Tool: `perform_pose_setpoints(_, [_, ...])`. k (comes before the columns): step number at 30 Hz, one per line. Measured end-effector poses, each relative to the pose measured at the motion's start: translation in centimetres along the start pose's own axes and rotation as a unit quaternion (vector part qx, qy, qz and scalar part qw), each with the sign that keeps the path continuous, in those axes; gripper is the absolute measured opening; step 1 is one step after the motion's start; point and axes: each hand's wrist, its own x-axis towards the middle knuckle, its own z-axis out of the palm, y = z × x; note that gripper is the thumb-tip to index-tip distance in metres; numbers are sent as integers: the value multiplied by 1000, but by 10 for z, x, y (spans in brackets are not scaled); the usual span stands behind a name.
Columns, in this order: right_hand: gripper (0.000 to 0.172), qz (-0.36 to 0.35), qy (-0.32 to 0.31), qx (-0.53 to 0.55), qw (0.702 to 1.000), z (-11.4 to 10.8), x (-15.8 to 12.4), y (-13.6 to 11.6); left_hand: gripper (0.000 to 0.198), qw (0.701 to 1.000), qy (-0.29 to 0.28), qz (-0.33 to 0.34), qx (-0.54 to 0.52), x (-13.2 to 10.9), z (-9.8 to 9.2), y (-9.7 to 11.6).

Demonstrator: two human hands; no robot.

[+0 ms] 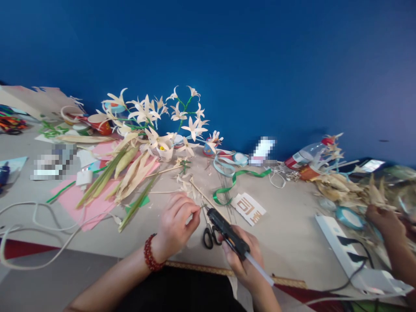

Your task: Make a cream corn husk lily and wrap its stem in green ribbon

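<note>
My right hand (245, 255) grips a black hot glue gun (229, 234), its nozzle pointing up and left. A whitish glue stick (260, 269) sticks out of its back end. Close to the nozzle, my left hand (177, 223) is closed in a pinch; whatever its fingertips hold is too small to make out. Black-handled scissors (208, 238) lie on the table, partly behind the gun. Beyond my hands are a thin stick (204, 193), a curling green ribbon (240, 173) and a white card (249, 209) with brown shapes.
Cream husk flowers (193, 128) on green stems stand along the blue wall. Dried husks (134, 177) lie over pink paper (94, 208) on the left, near a white cable (65, 227). At right are a power strip (338, 247), a plastic bottle (303, 156) and another person's hand (388, 223) holding husk.
</note>
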Motion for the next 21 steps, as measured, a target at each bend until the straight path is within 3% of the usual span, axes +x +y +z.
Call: perform_pose_setpoints(21, [9,5,13,7,1000,2,-4,-1,20,999,-4,-14,-34,-1,2,0])
